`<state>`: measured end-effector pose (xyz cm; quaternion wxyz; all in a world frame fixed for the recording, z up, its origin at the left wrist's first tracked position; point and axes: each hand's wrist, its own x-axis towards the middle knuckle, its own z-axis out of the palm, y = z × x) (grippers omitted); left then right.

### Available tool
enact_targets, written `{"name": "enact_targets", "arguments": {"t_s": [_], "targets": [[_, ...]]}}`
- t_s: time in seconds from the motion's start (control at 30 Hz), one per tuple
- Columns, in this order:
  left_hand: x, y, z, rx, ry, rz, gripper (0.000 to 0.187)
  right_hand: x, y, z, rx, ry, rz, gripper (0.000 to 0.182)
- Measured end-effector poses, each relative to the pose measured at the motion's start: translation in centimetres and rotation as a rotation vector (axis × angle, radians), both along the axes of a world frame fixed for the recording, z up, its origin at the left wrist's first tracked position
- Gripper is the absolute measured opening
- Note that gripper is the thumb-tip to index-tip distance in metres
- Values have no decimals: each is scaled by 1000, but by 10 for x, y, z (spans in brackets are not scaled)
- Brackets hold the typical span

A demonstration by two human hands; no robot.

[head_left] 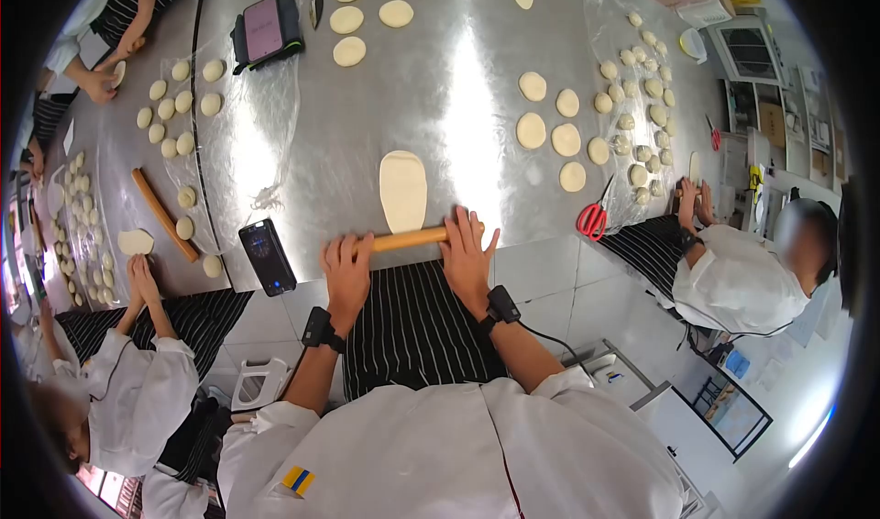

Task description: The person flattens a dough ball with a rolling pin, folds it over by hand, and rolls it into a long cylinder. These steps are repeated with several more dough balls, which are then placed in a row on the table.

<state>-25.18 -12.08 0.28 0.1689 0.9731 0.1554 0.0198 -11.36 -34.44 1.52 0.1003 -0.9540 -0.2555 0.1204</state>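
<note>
So the worktop's a big shiny metal table [348, 134] with a seam on the left, light glaring off it, and white floor tiles [543, 270] below. Dough balls [166, 109] sit by a clear plastic sheet [252, 143] on the left, flattened dough rounds [531, 130] to the right near some red scissors [592, 221]. Co-workers in white are at the table on both sides, shelves [784, 120] far right.

Rolling pin [409, 239] is right under both palms: left hand [347, 279] on one end, right hand [467, 260] on the other, fingers laid out over it, not wrapped round, right thumb sticking out. The long dough sheet [403, 189] is between the hands, just beyond them, pin across its near end.
</note>
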Motion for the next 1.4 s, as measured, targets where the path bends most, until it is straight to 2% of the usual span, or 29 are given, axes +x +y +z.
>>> {"name": "enact_targets", "arguments": {"t_s": [0.03, 0.07, 0.13, 0.17, 0.2, 0.3, 0.37, 0.43, 0.53, 0.6, 0.63, 0.67, 0.7, 0.77, 0.8, 0.87, 0.9, 0.93, 0.97, 1.0, 1.03, 1.07, 1.13, 1.17, 1.23, 1.27, 1.3, 1.37, 1.4], "targets": [[-13, -1, -2, 0, -6, -2, 51, -11, -10, -3, 0, -6, -2, 56], [-23, -2, -4, -101, -22, -52, 51, -17, -23, -5, 54, 6, -4, 48], [-22, 0, -1, -275, -90, -96, 52, 6, -31, -6, 120, 9, 9, 41], [-16, 3, 0, -275, -88, -90, 52, 19, -38, -1, 232, 50, 82, 37], [4, 12, 16, -301, -130, -87, 53, 34, -42, 9, 342, 95, 152, 34], [102, 36, 52, -372, -156, 65, 69, 126, -1, 43, 282, -97, 190, 33], [162, 49, 41, -270, -104, 92, 85, 186, 32, 41, 323, -152, 211, 30], [201, 57, 22, -223, -23, 73, 90, 226, 50, 19, 235, -117, 205, 29], [224, 60, 2, -153, 72, 76, 98, 240, 69, 2, 261, -152, 183, 39], [225, 58, -9, -128, 100, 95, 102, 224, 75, 7, 204, -385, 136, 58], [227, 56, -13, -110, 26, 138, 105, 214, 76, 15, 209, -377, 140, 58], [230, 56, -17, -86, -52, 187, 107, 204, 78, 22, 362, -264, 184, 66], [230, 57, -17, -78, -48, 197, 107, 196, 82, 25, 513, -146, 227, 75], [221, 52, -15, -102, -160, 341, 91, 173, 99, 16, 432, 207, 242, 78], [214, 49, -11, -101, -155, 346, 91, 162, 110, 10, 531, 131, 223, 68], [193, 43, 7, -305, -534, 685, 75, 151, 123, 3, 450, 209, 183, 60], [174, 31, 18, -205, -457, 748, 62, 146, 129, 1, 366, 282, 141, 53], [151, 18, 31, -167, -307, 756, 55, 140, 132, 2, 391, 224, 151, 42], [124, -4, 28, -218, -245, 767, 50, 137, 133, 4, 391, 233, 162, 42], [100, -28, 22, -272, -188, 774, 45, 137, 134, 7, 405, 128, 185, 40], [87, -50, 30, -498, -134, 866, 41, 139, 136, 7, 424, 19, 209, 39], [79, -73, 35, -729, -79, 954, 37, 139, 136, 4, 428, 21, 223, 39], [62, -115, 19, -772, -15, 1092, 31, 136, 129, -5, 398, 346, 211, 35], [61, -124, 18, -772, -20, 1102, 31, 135, 128, -1, 397, 348, 221, 35], [68, -132, 19, -987, 41, 1211, 29, 142, 126, 12, 331, 147, 324, 35], [69, -128, 17, -1274, 121, 1291, 33, 144, 124, 8, 331, 143, 332, 35], [74, -125, 23, -1277, 114, 1294, 33, 145, 120, 0, 382, 108, 381, 32], [88, -123, 33, -1632, -38, 1293, 31, 145, 117, 3, 425, 65, 434, 29], [90, -118, 31, -1632, -41, 1292, 31, 138, 119, 19, 396, 305, 353, 24]]}}
